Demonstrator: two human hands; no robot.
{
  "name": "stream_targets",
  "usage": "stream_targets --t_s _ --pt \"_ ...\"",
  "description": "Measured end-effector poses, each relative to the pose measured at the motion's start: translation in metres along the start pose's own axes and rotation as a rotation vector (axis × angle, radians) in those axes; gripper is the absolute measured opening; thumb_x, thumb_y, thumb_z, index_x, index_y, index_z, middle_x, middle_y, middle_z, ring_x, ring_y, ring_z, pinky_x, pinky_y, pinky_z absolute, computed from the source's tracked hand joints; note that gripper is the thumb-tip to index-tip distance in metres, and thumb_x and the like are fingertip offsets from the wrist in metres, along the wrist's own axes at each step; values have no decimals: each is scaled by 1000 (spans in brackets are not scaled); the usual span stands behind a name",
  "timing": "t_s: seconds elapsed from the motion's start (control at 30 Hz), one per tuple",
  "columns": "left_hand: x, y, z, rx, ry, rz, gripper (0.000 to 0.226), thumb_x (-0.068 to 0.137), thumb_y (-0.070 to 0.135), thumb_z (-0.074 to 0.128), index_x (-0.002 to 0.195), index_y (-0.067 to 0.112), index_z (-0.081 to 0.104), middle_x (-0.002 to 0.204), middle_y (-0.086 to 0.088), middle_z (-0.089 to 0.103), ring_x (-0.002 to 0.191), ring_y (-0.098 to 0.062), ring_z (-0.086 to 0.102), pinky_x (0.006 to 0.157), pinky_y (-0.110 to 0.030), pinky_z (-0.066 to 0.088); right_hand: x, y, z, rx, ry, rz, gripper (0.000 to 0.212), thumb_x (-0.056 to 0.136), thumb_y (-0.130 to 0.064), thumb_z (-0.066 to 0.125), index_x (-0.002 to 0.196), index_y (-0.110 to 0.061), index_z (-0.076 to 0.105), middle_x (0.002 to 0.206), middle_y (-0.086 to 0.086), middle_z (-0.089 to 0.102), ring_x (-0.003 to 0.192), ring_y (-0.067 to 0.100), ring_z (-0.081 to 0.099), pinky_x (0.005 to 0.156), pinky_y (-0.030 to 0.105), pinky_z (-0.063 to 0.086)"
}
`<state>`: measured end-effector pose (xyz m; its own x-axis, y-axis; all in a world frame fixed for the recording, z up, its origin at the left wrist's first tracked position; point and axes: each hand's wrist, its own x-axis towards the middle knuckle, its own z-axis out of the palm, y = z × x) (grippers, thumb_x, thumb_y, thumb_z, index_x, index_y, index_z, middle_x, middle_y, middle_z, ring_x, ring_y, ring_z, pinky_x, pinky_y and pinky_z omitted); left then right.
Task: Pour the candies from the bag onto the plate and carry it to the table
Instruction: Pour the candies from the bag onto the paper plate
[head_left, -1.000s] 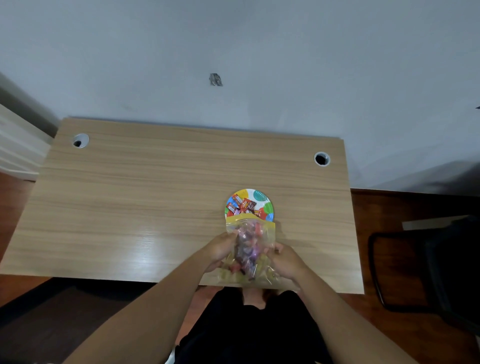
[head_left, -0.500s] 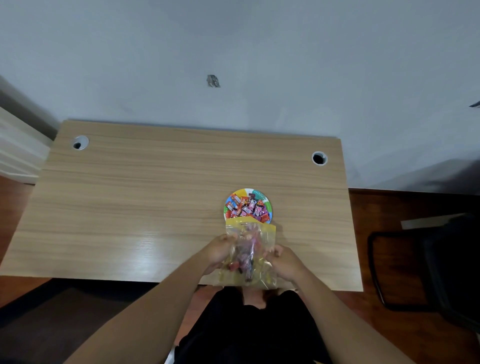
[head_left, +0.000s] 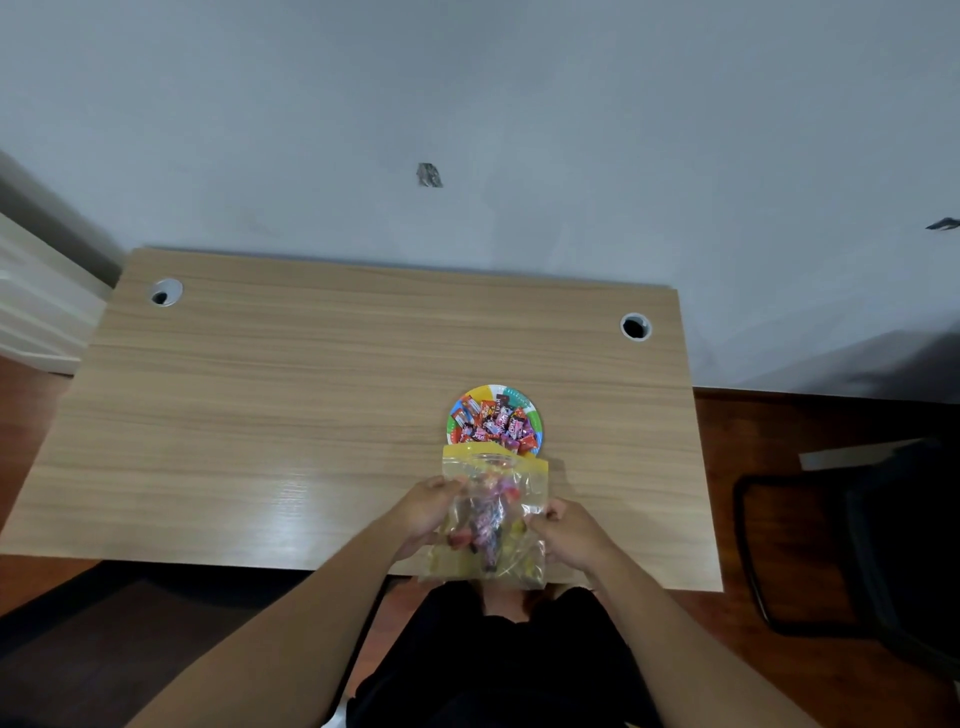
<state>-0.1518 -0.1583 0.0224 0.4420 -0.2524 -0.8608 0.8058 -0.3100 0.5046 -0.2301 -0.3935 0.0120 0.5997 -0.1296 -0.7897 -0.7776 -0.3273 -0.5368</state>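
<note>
A clear plastic bag (head_left: 493, 512) with a yellow zip edge is tilted over the near rim of a small colourful paper plate (head_left: 519, 401). Its yellow mouth touches the plate's near edge. Wrapped candies (head_left: 493, 425) are piled on the plate, and several more remain inside the bag. My left hand (head_left: 423, 512) grips the bag's left side and my right hand (head_left: 569, 530) grips its right side. The plate rests on the wooden desk (head_left: 291, 415), right of centre and close to the front edge.
The desk has a cable hole at the back left (head_left: 165, 292) and another at the back right (head_left: 636, 327). A pale wall runs behind it. A dark chair (head_left: 852, 540) stands on the wooden floor to the right.
More candies lie on the plate now than a second ago, and the bag holds fewer. Both hands have kept their grip on the bag's sides.
</note>
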Motion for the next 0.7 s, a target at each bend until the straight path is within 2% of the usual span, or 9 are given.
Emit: stream_targets --t_s 0.03,0.1,0.2,0.27,0.4,0.57,0.63,0.7 --pt "2 -2 -1 -4 1 3 42 109 45 54 134 13 67 156 -17 56 150 -43 43 114 -59 50 0 0 -1 4 -4 -6 7 99 -27 71 96 -24 76 92 0 80 85 23 77 92 50 64" --pt "6 -5 -3 -5 2 13 44 108 46 55 137 14 67 157 -17 55 152 -43 41 115 -58 48 0 0 -3 4 -3 -3 17 98 -28 72 108 -16 78 102 8 83 90 27 79 90 49 65" --pt "11 -9 -7 -17 18 -2 48 104 48 59 138 15 66 158 -20 54 152 -45 41 114 -58 46 -2 -2 -5 36 -2 18 31 98 -24 73 115 3 73 90 12 73 79 23 68 75 39 62" --pt "15 -12 -9 -32 14 -7 46 100 50 62 133 19 71 152 -19 60 147 -42 48 114 -60 48 -2 -3 -6 40 -1 25 35 99 -23 74 115 8 69 85 12 67 75 23 64 72 38 59" --pt "15 -12 -12 -48 24 -4 38 100 49 62 122 23 78 145 -16 66 136 -35 58 111 -56 51 -3 -6 -9 57 -17 24 40 100 -26 74 116 9 67 87 13 66 76 22 64 72 36 62" --pt "10 -8 -13 -45 19 4 36 102 48 60 121 23 79 139 -11 70 136 -36 60 116 -62 48 -1 -6 -9 54 -31 10 41 97 -30 76 115 5 68 93 11 68 82 21 67 86 49 67" --pt "8 -6 -14 -40 20 17 36 102 48 61 121 23 78 139 -11 71 135 -36 60 117 -62 46 -1 -8 -9 52 -29 3 39 97 -30 76 115 4 69 94 9 68 84 21 68 86 47 67" --pt "6 -5 -14 -55 26 24 33 104 44 60 123 22 76 134 -9 72 121 -29 63 118 -61 46 -1 -10 -9 50 -27 -4 38 98 -30 75 115 3 69 94 8 67 85 19 68 82 42 67"
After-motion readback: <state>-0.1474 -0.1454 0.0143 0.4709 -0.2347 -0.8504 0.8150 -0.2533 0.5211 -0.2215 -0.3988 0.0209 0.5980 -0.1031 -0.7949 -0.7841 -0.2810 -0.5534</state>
